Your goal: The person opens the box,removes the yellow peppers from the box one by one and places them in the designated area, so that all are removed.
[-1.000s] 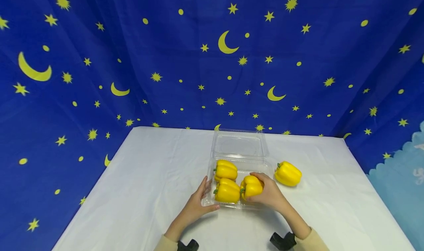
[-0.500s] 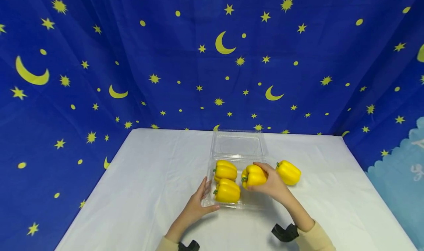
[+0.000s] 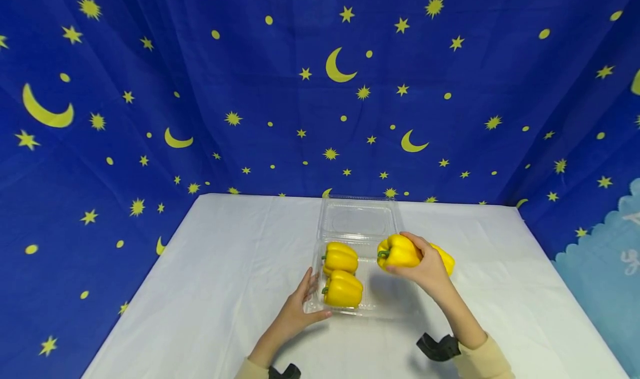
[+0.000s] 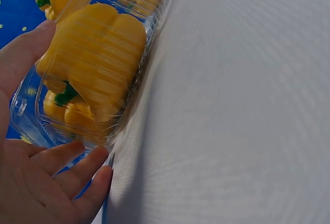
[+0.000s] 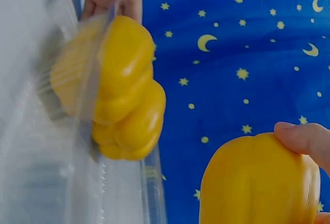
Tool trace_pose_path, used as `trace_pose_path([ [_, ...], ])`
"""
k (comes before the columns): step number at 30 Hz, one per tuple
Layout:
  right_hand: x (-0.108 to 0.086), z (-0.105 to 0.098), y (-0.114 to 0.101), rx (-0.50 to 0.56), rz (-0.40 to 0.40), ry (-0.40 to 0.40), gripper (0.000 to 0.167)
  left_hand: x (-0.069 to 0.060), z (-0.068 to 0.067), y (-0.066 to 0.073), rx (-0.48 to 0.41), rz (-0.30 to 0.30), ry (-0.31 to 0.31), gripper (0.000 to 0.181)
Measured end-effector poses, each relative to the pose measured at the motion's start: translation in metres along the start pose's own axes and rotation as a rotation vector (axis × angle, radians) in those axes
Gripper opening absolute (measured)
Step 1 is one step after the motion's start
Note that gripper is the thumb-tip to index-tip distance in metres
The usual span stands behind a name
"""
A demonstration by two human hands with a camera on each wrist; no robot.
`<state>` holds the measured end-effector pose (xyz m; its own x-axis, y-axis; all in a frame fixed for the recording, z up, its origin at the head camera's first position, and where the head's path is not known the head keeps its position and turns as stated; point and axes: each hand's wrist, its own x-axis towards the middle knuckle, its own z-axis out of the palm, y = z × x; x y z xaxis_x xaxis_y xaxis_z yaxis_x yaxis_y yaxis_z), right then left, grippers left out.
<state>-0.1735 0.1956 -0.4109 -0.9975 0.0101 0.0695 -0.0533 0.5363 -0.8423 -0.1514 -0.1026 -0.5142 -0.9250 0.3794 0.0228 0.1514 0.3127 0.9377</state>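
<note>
A clear plastic clamshell container (image 3: pixel 372 307) lies on the table with its lid (image 3: pixel 360 220) folded back. Two yellow bell peppers occupy its left half, one behind (image 3: pixel 341 258) and one in front (image 3: pixel 343 290). My left hand (image 3: pixel 295 309) touches the container's front left corner, fingers and thumb extended along its outer walls. My right hand (image 3: pixel 427 265) grips a third yellow bell pepper (image 3: pixel 400 251), raised over the container's right side, green stem facing left. Another yellow bell pepper (image 3: pixel 446 259) is behind the right hand, partly hidden by it.
A white cloth (image 3: pixel 240 257) covers the table. Behind it hangs a blue curtain (image 3: pixel 280 95) with yellow moons and stars. Light blue fabric (image 3: pixel 607 273) hangs at the far right.
My right hand has lifted the gripped bell pepper from the container's front right part, up and back to the right. The left hand has stayed at the corner.
</note>
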Motion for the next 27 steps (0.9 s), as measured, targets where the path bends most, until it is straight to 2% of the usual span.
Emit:
trace_pose_path([
  [1, 0.000, -0.003, 0.000, -0.001, 0.003, 0.005, 0.079, 0.000, 0.000, 0.000, -0.029, -0.022, -0.002, 0.104],
  [4, 0.000, -0.011, 0.000, -0.008, 0.009, 0.017, 0.079, 0.001, 0.000, 0.001, -0.042, -0.050, -0.009, 0.105],
  [13, 0.001, -0.031, 0.009, -0.066, 0.041, 0.068, 0.079, 0.001, -0.001, 0.003, -0.041, -0.065, -0.006, 0.105],
  [19, -0.001, -0.041, 0.012, -0.055, 0.082, 0.078, 0.083, 0.002, -0.001, -0.001, -0.040, -0.068, -0.004, 0.105],
  [27, -0.003, -0.053, 0.019, -0.050, 0.110, 0.114, 0.084, 0.001, -0.001, 0.002, -0.039, -0.069, -0.007, 0.105],
])
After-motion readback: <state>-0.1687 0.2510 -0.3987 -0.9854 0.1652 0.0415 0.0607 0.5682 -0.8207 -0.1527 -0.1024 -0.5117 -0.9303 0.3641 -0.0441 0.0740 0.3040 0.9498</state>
